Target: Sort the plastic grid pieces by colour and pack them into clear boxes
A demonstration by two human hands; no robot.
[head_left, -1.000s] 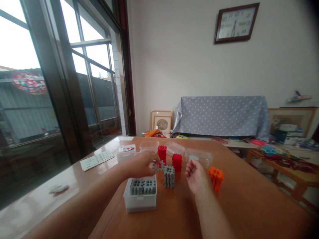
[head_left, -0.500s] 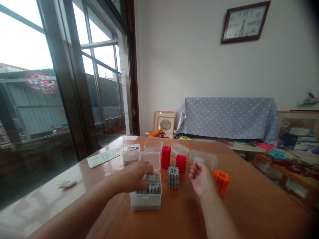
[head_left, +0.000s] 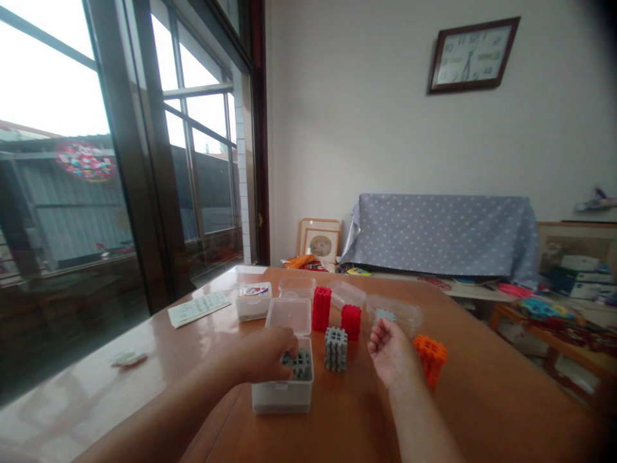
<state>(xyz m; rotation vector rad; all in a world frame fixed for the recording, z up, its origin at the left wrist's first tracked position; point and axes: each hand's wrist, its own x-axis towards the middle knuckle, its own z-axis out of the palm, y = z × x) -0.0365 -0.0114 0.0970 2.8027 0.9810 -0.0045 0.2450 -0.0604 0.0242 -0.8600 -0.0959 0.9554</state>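
Inside the open box (head_left: 282,400), grey lattice pieces (head_left: 301,365) lie at the nearer left hand (head_left: 270,350), fingers bent, grip unclear, while the right hand (head_left: 389,350), curled, contents hidden, is right of the box.

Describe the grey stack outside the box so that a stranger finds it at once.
On the brown table, find the left hand at an open box. Just right of this box, nearer than two red stacks, stands the grey stack. Its colour sets it apart from these and the orange stack.
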